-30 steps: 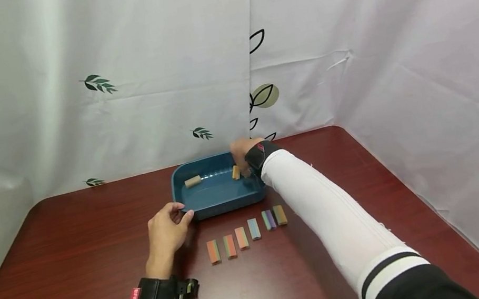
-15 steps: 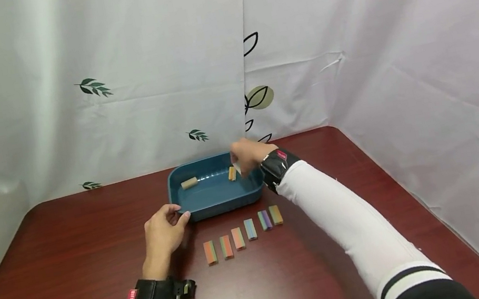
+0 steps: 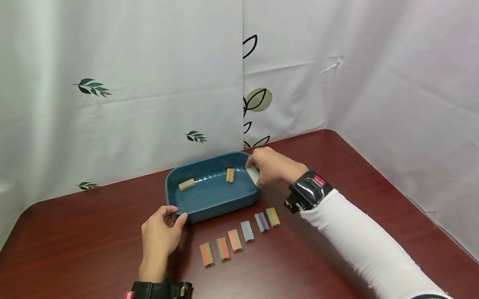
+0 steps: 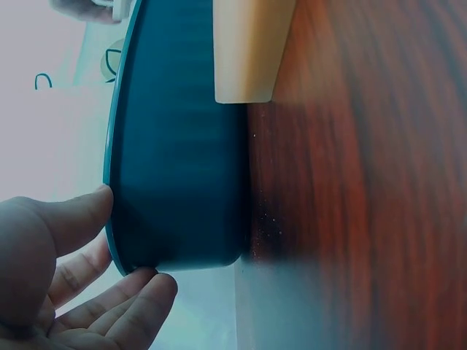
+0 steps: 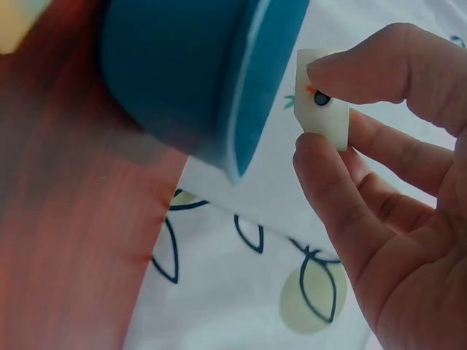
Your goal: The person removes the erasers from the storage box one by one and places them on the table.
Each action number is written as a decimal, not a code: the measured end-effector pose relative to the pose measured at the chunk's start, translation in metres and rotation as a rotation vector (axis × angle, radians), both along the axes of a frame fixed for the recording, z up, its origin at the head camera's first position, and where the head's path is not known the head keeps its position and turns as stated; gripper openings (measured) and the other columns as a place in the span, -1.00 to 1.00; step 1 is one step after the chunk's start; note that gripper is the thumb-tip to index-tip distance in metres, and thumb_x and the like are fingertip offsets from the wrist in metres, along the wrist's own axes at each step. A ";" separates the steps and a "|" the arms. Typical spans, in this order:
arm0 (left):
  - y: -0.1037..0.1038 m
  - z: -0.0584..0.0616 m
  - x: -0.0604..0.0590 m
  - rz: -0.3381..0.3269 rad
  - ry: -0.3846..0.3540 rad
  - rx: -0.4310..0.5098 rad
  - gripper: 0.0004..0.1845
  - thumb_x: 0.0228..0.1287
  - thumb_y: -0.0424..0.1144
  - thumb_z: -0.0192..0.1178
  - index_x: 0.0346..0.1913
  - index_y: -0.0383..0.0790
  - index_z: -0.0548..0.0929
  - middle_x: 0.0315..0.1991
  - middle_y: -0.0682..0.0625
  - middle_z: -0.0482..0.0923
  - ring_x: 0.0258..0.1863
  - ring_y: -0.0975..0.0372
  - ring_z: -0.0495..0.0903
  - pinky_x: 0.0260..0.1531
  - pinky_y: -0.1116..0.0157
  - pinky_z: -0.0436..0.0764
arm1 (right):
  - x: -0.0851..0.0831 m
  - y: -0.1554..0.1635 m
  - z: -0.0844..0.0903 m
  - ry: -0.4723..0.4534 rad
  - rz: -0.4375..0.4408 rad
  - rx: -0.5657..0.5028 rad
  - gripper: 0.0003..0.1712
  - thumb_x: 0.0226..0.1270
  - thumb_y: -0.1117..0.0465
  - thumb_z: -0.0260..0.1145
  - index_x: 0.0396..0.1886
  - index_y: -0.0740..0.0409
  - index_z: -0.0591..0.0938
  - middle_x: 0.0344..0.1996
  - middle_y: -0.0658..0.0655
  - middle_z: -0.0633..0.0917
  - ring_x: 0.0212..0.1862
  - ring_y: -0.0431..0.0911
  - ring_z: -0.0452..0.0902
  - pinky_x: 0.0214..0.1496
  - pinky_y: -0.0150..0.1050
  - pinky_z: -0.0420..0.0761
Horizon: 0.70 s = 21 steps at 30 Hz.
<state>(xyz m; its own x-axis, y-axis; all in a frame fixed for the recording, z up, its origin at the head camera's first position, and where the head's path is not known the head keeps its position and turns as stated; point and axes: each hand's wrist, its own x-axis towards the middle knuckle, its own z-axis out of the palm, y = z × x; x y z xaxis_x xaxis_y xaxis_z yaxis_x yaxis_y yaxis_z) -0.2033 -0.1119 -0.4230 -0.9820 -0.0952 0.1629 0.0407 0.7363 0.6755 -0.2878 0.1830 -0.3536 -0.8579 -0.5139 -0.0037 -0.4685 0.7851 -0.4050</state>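
My left hand (image 3: 160,237) grips the near-left corner of a blue tray (image 3: 212,211), thumb on one side of the rim and fingers round the corner (image 4: 139,248). With thumb and fingertips my right hand (image 3: 273,166) pinches a small whitish block (image 5: 325,109) above the tray's right rim. A dark round spot and an orange mark show on the block's face. Inside the tray lie a beige block (image 3: 187,184) on the left and a yellow-orange block (image 3: 230,175) on the right, well apart.
Several small two-coloured blocks stand in a slanting row before the tray, from an orange-green one (image 3: 207,255) to a yellowish one (image 3: 273,217). All are on a reddish-brown table (image 3: 72,264). A white patterned curtain (image 3: 141,108) hangs behind and at the sides.
My right hand has lifted out of the tray's right part with the whitish block and moved right to its rim. The left hand has kept its hold on the corner.
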 end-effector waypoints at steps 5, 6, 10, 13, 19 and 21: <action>0.000 0.000 -0.001 -0.002 -0.005 0.000 -0.63 0.33 -0.15 0.26 0.06 -0.34 0.59 -0.07 -0.28 0.61 -0.06 -0.07 0.58 -0.01 -0.04 0.52 | 0.017 0.017 -0.015 -0.019 -0.072 -0.084 -0.42 -0.04 0.41 0.50 0.08 0.34 0.62 -0.27 0.12 0.57 -0.33 -0.07 0.42 -0.37 -0.26 0.46; -0.001 0.000 -0.001 0.000 -0.005 0.000 -0.63 0.33 -0.16 0.26 0.06 -0.34 0.59 -0.06 -0.28 0.61 -0.05 -0.07 0.58 0.00 -0.04 0.52 | 0.020 0.020 -0.018 -0.019 -0.084 -0.095 -0.42 -0.06 0.39 0.52 0.07 0.33 0.63 -0.26 0.11 0.57 -0.32 -0.07 0.44 -0.34 -0.26 0.49; -0.003 0.000 -0.002 0.006 -0.004 -0.003 -0.63 0.34 -0.16 0.25 0.07 -0.33 0.58 -0.05 -0.28 0.61 -0.03 -0.07 0.57 0.02 -0.05 0.50 | 0.031 0.029 -0.031 -0.011 -0.113 -0.119 -0.45 -0.10 0.37 0.55 0.01 0.32 0.66 -0.27 0.15 0.59 -0.30 -0.07 0.48 -0.31 -0.24 0.55; -0.003 -0.001 -0.003 0.003 -0.004 -0.007 -0.63 0.34 -0.15 0.25 0.08 -0.33 0.58 -0.03 -0.29 0.60 -0.02 -0.07 0.57 0.03 -0.05 0.50 | 0.037 0.035 -0.040 -0.029 -0.129 -0.119 -0.47 -0.11 0.38 0.55 -0.02 0.33 0.67 -0.31 0.19 0.59 -0.33 -0.07 0.47 -0.33 -0.24 0.54; -0.001 -0.002 -0.003 -0.005 0.000 -0.008 -0.63 0.34 -0.16 0.25 0.07 -0.33 0.58 -0.02 -0.30 0.60 -0.01 -0.08 0.58 0.03 -0.05 0.51 | 0.044 0.044 -0.052 -0.128 -0.184 -0.086 -0.47 -0.09 0.37 0.56 -0.01 0.31 0.67 -0.40 0.10 0.57 -0.37 -0.08 0.47 -0.39 -0.27 0.54; -0.001 -0.003 -0.003 -0.005 0.003 -0.009 -0.64 0.33 -0.17 0.25 0.07 -0.33 0.58 -0.02 -0.30 0.60 -0.01 -0.08 0.58 0.02 -0.04 0.51 | 0.044 0.044 -0.054 -0.153 -0.195 -0.070 -0.47 -0.10 0.36 0.57 -0.02 0.30 0.67 -0.40 0.08 0.59 -0.37 -0.08 0.48 -0.38 -0.26 0.55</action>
